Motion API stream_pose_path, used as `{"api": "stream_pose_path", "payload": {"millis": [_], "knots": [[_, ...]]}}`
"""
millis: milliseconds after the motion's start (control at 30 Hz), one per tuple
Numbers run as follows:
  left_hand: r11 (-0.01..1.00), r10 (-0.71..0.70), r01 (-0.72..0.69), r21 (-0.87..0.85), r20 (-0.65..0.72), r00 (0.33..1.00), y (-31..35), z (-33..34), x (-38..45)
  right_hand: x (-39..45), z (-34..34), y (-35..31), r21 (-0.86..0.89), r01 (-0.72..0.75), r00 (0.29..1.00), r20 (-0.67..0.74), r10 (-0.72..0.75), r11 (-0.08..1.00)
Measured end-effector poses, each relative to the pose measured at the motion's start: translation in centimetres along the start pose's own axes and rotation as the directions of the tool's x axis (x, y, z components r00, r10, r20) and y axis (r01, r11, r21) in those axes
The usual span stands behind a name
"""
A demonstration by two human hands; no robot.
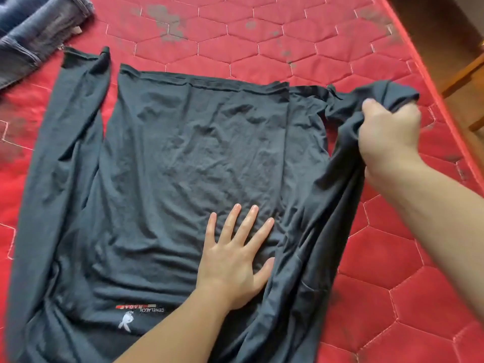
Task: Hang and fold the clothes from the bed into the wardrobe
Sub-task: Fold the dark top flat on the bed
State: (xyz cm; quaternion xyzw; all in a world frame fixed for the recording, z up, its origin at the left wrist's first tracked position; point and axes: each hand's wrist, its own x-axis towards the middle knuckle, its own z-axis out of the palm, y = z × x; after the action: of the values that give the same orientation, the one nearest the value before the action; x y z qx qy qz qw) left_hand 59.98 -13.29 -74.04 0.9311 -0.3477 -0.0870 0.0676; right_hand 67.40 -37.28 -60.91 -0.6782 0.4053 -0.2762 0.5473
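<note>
Dark long-sleeved shirt (pixel 183 158) spread on red mattress (pixel 392 258), lengthwise, hem far, collar near. Left hand (pixel 233 260) flat, pressing it; right hand (pixel 387 132) gripping raised sleeve (pixel 348 158).

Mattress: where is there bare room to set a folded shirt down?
Bare mattress lies beyond the shirt hem, right of the jeans, and beside the right hand toward the bed edge. The far left corner is crowded.
</note>
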Motion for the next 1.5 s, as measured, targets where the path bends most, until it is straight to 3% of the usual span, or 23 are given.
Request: {"api": "stream_pose_path", "payload": {"millis": [67,100,133,200,233,267,333,433,500,600,700,767,867,967,1067,1133,1200,1267,1300,1367,1433,1500], "knots": [[1.000,0.012,-0.012,-0.009,0.002,1.000,-0.1,0.0,0.0,-1.9,3.1,-2.1,-0.140,0.350,0.927,0.192,-0.321,0.926],[1.000,0.017,-0.017,-0.010,-0.003,1.000,-0.1,0.0,0.0,-2.8,4.7,-2.6,-0.191,0.460,0.853,0.365,-0.373,0.867],[1.000,0.020,-0.020,-0.010,-0.016,1.000,-0.1,0.1,0.1,-3.8,6.3,-2.9,-0.272,0.557,0.755,0.559,-0.343,0.784],[1.000,0.026,-0.027,-0.015,-0.056,0.998,-0.1,0.2,0.0,-5.5,8.9,-2.0,-0.385,0.698,0.523,0.850,-0.063,0.603],[0.999,0.029,-0.030,-0.018,-0.070,0.997,-0.2,0.2,0.0,-6.1,9.5,-0.9,-0.394,0.722,0.435,0.898,0.070,0.569],[0.999,0.030,-0.032,-0.022,-0.073,0.997,-0.2,0.2,0.0,-6.6,9.4,0.2,-0.394,0.728,0.392,0.911,0.132,0.560],[0.999,0.020,-0.021,-0.024,-0.060,0.998,-0.1,0.1,0.0,-7.1,7.3,2.4,-0.381,0.712,0.463,0.886,0.014,0.590],[0.999,0.002,-0.004,-0.048,-0.042,0.999,0.0,0.0,0.0,-8.6,1.0,6.0,-0.442,0.627,0.677,0.716,-0.169,0.641],[0.998,0.005,-0.006,-0.066,-0.018,1.000,0.0,-0.2,0.1,-11.3,-3.2,7.6,-0.541,0.532,0.770,0.629,-0.107,0.651],[0.999,-0.004,0.005,-0.054,0.026,1.000,0.1,-0.7,0.0,-16.6,-6.8,9.7,-0.686,0.342,0.832,0.538,0.132,0.642],[0.999,-0.011,0.013,-0.033,0.066,0.998,0.2,-1.4,0.0,-19.5,-8.0,11.4,-0.567,0.024,0.884,0.396,0.247,0.823],[0.999,-0.006,0.010,-0.037,0.122,0.993,0.1,-2.1,-0.1,-20.4,-8.9,11.3,-0.494,-0.083,0.917,0.303,0.260,0.866],[0.998,-0.020,0.032,-0.057,0.198,0.980,0.0,-2.7,-0.8,-22.3,-11.9,9.9,-0.534,0.087,0.967,0.247,0.057,0.841],[0.997,-0.063,0.071,-0.033,0.201,0.978,0.9,-2.7,-2.2,-25.5,-15.8,9.8,-0.661,0.319,0.931,0.353,-0.094,0.679],[0.993,-0.103,0.109,-0.034,0.152,0.983,3.0,-2.6,-3.7,-28.5,-19.0,11.6,-0.793,0.392,0.893,0.450,0.015,0.467],[0.982,-0.070,0.072,-0.176,0.018,0.997,4.5,-2.1,-5.2,-30.1,-20.0,12.5,-0.819,0.391,0.862,0.485,0.144,0.420],[0.882,-0.103,0.069,-0.465,-0.047,0.994,6.1,-2.2,-6.5,-31.1,-20.7,12.9,-0.833,0.365,0.842,0.486,0.235,0.416],[0.567,-0.200,0.219,-0.794,0.126,0.972,7.7,-2.6,-7.1,-31.7,-21.0,12.7,-0.865,0.357,0.827,0.468,0.311,0.353],[0.379,-0.238,0.316,-0.870,0.239,0.942,8.3,-2.9,-7.0,-32.1,-20.9,12.7,-0.877,0.360,0.815,0.461,0.352,0.318],[0.097,-0.268,0.478,-0.873,0.440,0.857,8.9,-3.0,-6.5,-32.9,-20.7,13.0,-0.872,0.398,0.773,0.487,0.407,0.286],[-0.029,-0.237,0.556,-0.831,0.546,0.804,9.0,-2.7,-6.1,-33.3,-20.3,13.1,-0.853,0.408,0.743,0.517,0.425,0.325],[-0.114,-0.198,0.612,-0.782,0.622,0.757,8.5,-2.6,-6.1,-32.8,-19.3,13.2,-0.785,0.325,0.814,0.516,0.267,0.527]]}}
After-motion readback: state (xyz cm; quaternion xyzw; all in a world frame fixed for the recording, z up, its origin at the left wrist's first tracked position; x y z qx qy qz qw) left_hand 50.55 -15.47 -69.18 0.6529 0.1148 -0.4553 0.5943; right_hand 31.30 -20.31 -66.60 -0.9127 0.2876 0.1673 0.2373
